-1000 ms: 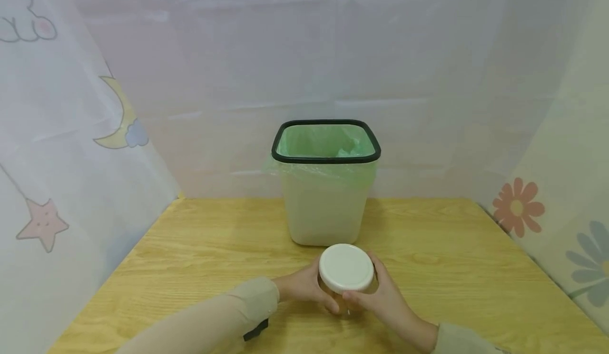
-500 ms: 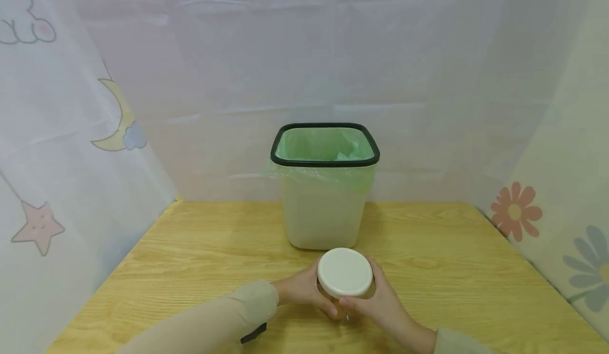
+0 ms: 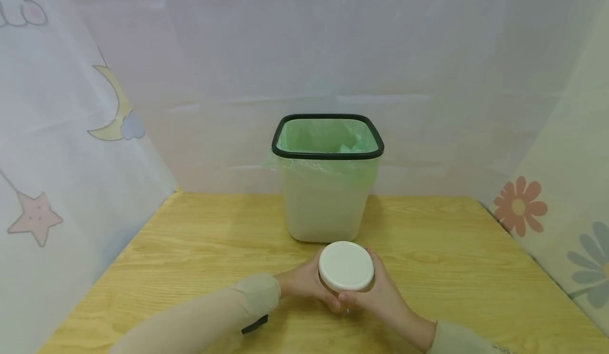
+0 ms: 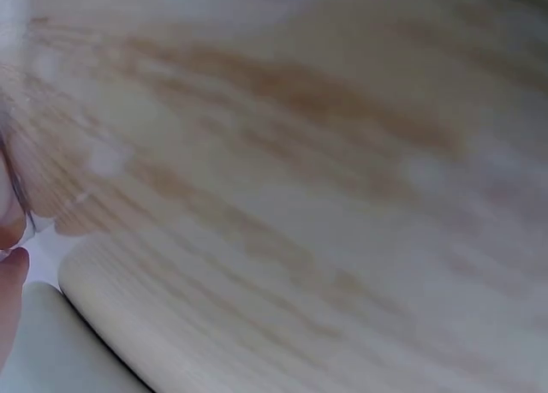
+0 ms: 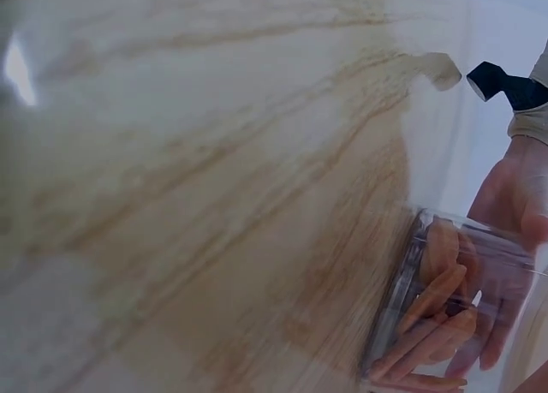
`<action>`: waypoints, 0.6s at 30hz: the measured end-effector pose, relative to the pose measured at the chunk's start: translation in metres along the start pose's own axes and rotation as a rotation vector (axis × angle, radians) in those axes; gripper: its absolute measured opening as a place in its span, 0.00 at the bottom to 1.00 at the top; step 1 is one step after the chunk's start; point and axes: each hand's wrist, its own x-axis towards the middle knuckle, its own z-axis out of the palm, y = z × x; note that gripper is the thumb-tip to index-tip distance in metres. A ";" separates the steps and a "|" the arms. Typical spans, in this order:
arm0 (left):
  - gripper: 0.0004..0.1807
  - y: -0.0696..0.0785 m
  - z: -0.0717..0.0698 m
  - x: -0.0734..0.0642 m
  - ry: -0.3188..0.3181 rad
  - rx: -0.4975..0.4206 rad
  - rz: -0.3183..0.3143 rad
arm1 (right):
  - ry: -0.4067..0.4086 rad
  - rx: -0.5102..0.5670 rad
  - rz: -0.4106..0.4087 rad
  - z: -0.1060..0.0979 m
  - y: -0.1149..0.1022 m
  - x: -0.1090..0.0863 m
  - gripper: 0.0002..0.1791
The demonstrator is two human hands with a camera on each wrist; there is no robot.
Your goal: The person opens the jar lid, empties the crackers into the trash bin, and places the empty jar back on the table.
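A clear jar point(image 5: 413, 282) with a round white lid point(image 3: 346, 266) is between the two hands at the front middle of the table. Elongated orange-brown shapes show in or through its clear wall in the right wrist view; I cannot tell what they are. The left hand point(image 3: 306, 284) grips the jar from the left, its thumb across the near side below the lid. From the right, the right hand point(image 3: 386, 295) curls round it, thumb near the lid's front rim. The far fingers are mostly hidden by the lid. In the left wrist view only a fingertip point(image 4: 10, 282) shows at the left edge.
Just behind the jar stands a pale bin point(image 3: 328, 201) with a black rim and a green bag lining it. It rests on a wood-grain table point(image 3: 214, 238). Printed cloths point(image 3: 228, 68) hang at the back and both sides.
The head view tilts slightly, shifting the scene a little. Both hands keep their hold on the jar, with almost no movement of hands or lid.
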 end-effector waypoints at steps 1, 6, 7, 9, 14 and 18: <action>0.58 0.001 -0.001 0.000 -0.008 0.001 -0.005 | -0.004 0.004 0.000 0.000 0.000 0.000 0.66; 0.57 0.001 -0.003 0.001 -0.040 -0.004 0.025 | -0.011 0.022 -0.011 -0.003 0.002 0.003 0.64; 0.57 0.001 -0.003 0.001 -0.049 -0.008 0.041 | -0.014 0.027 -0.014 -0.003 0.002 0.003 0.64; 0.57 0.001 -0.003 0.003 -0.070 -0.015 0.070 | -0.020 0.031 -0.018 -0.005 0.004 0.005 0.63; 0.57 0.001 -0.004 0.004 -0.069 -0.004 0.073 | -0.038 0.015 -0.010 -0.008 0.006 0.007 0.63; 0.57 0.001 -0.003 0.004 -0.075 -0.004 0.082 | -0.059 0.006 -0.015 -0.010 0.007 0.008 0.62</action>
